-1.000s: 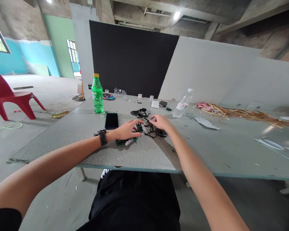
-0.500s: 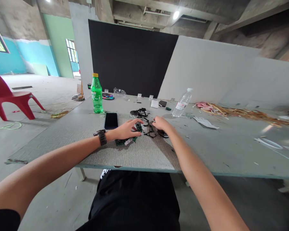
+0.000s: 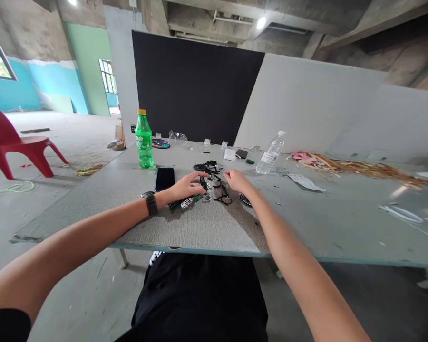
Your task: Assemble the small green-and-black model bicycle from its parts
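Note:
My left hand (image 3: 186, 186), with a black watch (image 3: 150, 203) on the wrist, hovers palm down over a green and white part (image 3: 183, 203) on the grey table (image 3: 207, 225), fingers curled toward a heap of small black parts (image 3: 217, 190). Whether those fingers hold anything I cannot make out. My right hand (image 3: 237, 181) rests at the right side of the same heap, fingers bent and pinched at the black pieces. A black wheel-like ring (image 3: 245, 200) lies just under the right wrist. Another clump of black parts (image 3: 206, 167) lies farther back.
A black phone (image 3: 164, 178) lies left of the heap, a green bottle (image 3: 144, 140) behind it. A clear bottle (image 3: 269, 153), small white and black items (image 3: 235, 153), paper (image 3: 304, 181) and straw-like scraps (image 3: 360, 167) lie farther right. A red chair (image 3: 10, 141) stands on the floor at left.
Both hands have shifted slightly away from me over the heap. The left hand has lifted off the green and white part, which now shows more fully.

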